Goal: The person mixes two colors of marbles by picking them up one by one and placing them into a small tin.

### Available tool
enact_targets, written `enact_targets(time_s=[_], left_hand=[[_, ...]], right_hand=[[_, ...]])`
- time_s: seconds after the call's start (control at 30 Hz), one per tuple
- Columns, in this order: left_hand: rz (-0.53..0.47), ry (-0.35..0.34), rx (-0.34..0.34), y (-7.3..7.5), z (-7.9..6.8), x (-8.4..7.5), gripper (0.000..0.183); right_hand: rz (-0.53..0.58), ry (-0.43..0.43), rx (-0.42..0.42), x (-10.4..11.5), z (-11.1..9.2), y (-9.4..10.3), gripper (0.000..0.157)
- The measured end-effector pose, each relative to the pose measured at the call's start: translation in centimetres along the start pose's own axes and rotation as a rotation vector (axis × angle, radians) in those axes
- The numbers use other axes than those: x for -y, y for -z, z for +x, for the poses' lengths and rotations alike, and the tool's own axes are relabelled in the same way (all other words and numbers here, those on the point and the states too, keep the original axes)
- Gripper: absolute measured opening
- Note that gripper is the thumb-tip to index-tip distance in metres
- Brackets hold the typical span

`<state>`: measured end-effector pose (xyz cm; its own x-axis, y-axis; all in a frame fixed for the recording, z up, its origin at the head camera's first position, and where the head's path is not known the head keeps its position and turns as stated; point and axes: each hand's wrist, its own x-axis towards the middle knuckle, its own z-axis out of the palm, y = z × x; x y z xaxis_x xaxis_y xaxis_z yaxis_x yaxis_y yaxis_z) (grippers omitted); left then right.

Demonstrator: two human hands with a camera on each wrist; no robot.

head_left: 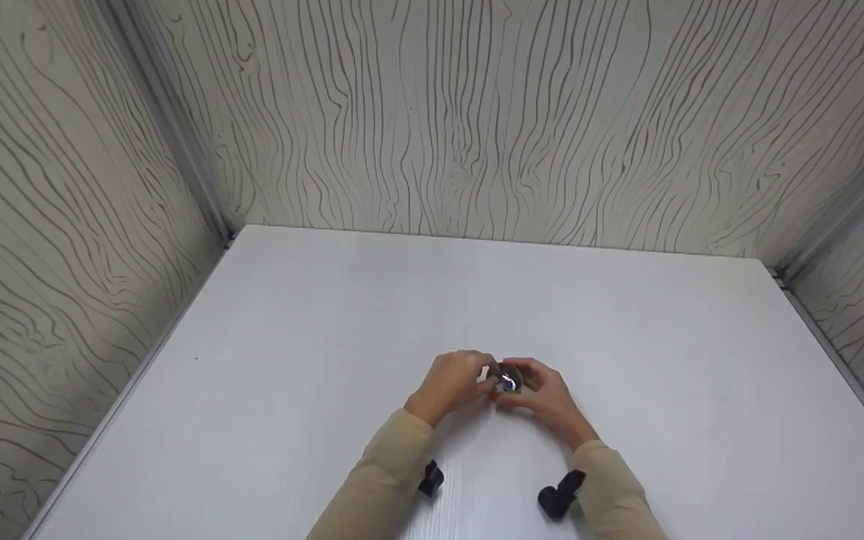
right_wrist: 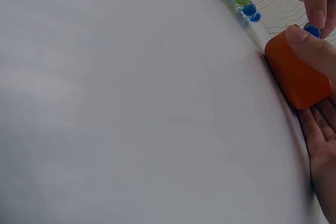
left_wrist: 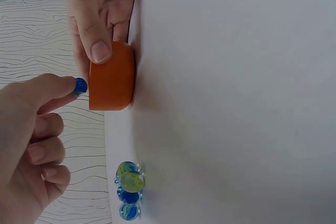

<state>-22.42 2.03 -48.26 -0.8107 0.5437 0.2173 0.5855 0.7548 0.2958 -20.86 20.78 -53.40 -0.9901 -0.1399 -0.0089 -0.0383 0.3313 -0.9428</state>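
Observation:
A small orange cup (left_wrist: 113,80) stands on the white table, its shiny inside visible in the head view. My right hand (head_left: 548,394) holds it from the side, the thumb (right_wrist: 315,51) on one face and the fingers around the other. Between thumb and forefinger, my left hand (head_left: 454,382) pinches a blue marble (left_wrist: 80,86) at the cup's open top. Several loose glass marbles (left_wrist: 129,190), blue and yellow-green, lie clustered on the table near the cup in both wrist views. The left hand hides that cluster in the head view.
The white table (head_left: 327,315) reaches back to a wall panel (head_left: 462,112) with a wood-grain pattern. Similar panels flank it left and right. Black wrist cameras (head_left: 561,495) stick out from both sleeves above the table.

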Motion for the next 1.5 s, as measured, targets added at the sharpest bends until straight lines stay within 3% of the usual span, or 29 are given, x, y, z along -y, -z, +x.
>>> enact_targets(time_s=[0.43,0.63,1.5], left_hand=[[0.037,-0.008,0.007,-0.51,-0.07,-0.08,0.011],[0.005,-0.003,0.009,-0.65,-0.25,0.0,0.01],[-0.014,0.004,0.01,0.1,-0.35,0.32,0.015]], right_hand=[[0.008,-0.01,0.01,-0.1,0.03,0.04,0.063],[0.045,-0.021,0.024,-0.05,-0.1,-0.01,0.063],[0.041,-0.042,0.015,0.09,-0.06,-0.03,0.064]])
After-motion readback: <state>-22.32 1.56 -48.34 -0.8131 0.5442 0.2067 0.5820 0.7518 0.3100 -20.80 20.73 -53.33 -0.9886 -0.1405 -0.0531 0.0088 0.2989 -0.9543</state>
